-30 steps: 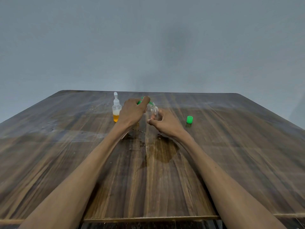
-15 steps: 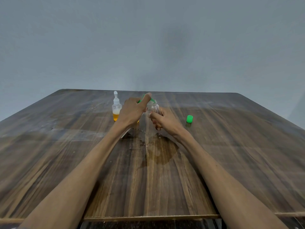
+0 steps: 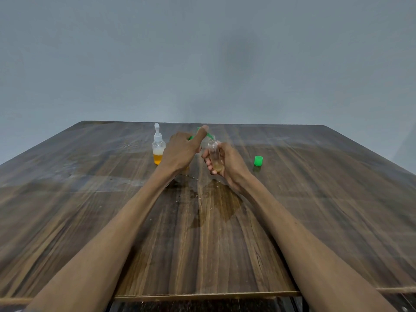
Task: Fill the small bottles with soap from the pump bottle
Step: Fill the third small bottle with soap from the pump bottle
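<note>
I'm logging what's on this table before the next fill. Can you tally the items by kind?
Small bottles: 2, one with a white spray top, one clear and uncapped in the right hand
Pump bottles: 1, green pump under the left hand, body hidden
Loose green caps: 1
Total: 4

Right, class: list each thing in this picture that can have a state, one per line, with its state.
Left hand: on the green pump head, forefinger stretched over it.
Pump bottle: mostly hidden behind the left hand.
Right hand: grips the small clear bottle.
Small clear bottle: uncapped, slightly filled.
White-capped bottle: upright, closed, part full.
Green cap: off, on the table.
</note>
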